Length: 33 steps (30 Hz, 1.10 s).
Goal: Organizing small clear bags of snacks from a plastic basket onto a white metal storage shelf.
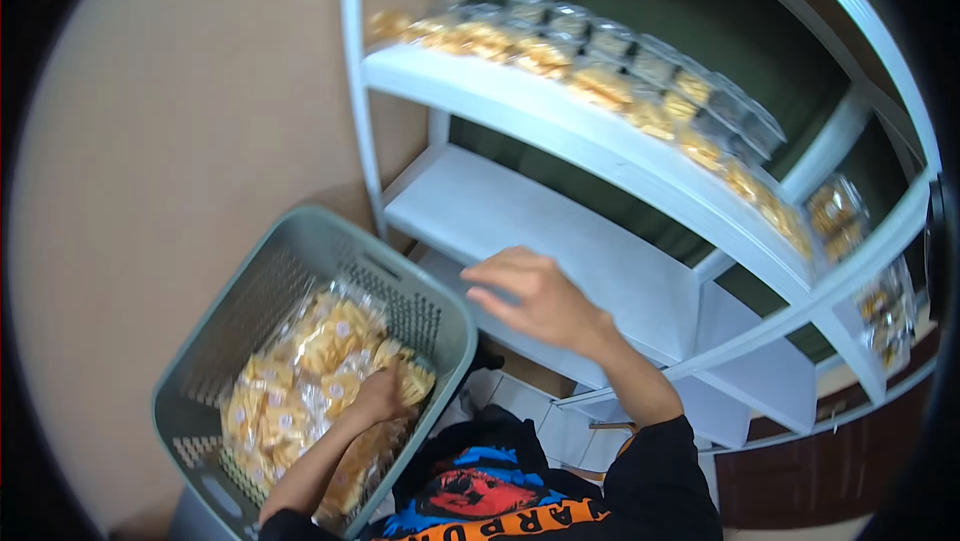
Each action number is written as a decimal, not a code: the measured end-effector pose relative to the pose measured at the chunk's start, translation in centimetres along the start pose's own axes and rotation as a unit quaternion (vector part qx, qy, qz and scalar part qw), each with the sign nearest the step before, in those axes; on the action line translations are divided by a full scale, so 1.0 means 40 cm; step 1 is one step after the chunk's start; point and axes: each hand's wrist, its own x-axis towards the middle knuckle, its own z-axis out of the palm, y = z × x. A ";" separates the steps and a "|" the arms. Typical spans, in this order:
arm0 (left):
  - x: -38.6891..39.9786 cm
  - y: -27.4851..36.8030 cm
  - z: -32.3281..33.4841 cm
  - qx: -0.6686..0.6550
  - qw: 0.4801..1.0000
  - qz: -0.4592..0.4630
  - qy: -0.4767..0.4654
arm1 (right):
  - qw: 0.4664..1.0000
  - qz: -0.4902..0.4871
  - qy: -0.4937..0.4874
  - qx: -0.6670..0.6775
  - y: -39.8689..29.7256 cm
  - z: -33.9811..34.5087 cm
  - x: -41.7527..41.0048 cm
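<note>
A grey-green perforated plastic basket stands at the lower left, with many clear bags of yellowish snacks inside. My left hand reaches into the basket and touches a bag near its right side; whether the fingers grip it is hard to tell. My right hand is raised in the air to the right of the basket rim, in front of the white shelves, with thumb and fingers apart and nothing between them.
A white shelving unit curves across the right. Its upper shelf bears a row of bagged snacks before stacked clear plastic containers. A beige wall rises at left. More packs stand at far right, above dark red-brown panelling.
</note>
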 end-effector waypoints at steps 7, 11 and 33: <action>-0.102 0.266 -0.511 -0.181 0.978 0.107 0.013 | 0.992 -0.114 -0.054 -0.015 -0.072 0.052 -0.050; -0.092 0.381 -0.560 -0.384 0.879 0.242 -0.149 | 0.967 -0.246 -0.011 0.067 -0.065 0.062 -0.031; -0.011 0.359 -0.511 -0.372 0.908 0.186 0.058 | 0.854 0.086 0.230 -0.459 0.263 -0.608 0.071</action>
